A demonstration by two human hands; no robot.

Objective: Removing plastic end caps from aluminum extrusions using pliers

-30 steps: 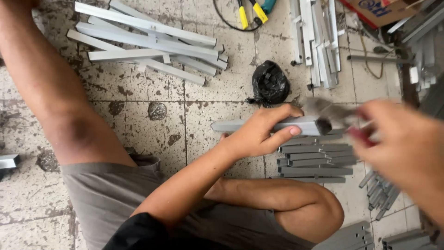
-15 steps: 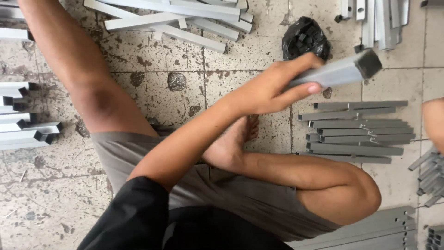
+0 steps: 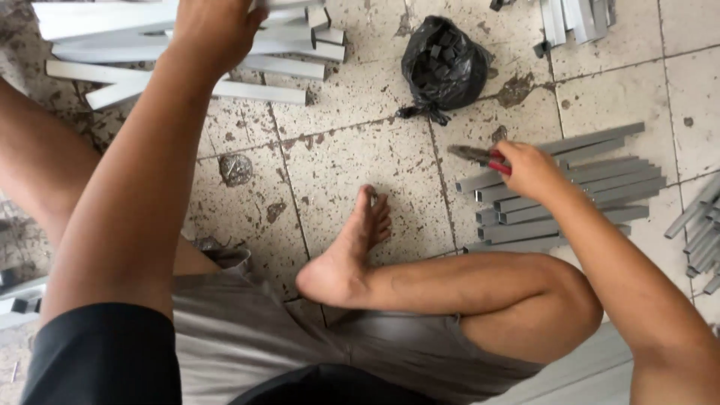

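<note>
My left hand [image 3: 214, 26] reaches far forward at the top left and rests on a pile of pale grey metal channel pieces [image 3: 285, 67] lying on the tiled floor; its fingers are partly cut off by the frame edge. My right hand [image 3: 529, 169] is at the middle right, closed on red-handled pliers [image 3: 480, 156] whose jaws point left. It hovers over a neat stack of grey metal bars [image 3: 592, 187]. I sit on the floor with one leg folded, bare foot [image 3: 352, 247] in the middle.
A tied black plastic bag [image 3: 444, 66] lies at the top centre. More grey metal pieces lie at the top right [image 3: 574, 16], the right edge [image 3: 697, 240] and the left edge [image 3: 19, 296]. The floor is stained tile [image 3: 352, 150].
My left hand carried the grey bar from the right side over to the pile at the top left. My right hand came back into view holding the pliers over the bar stack.
</note>
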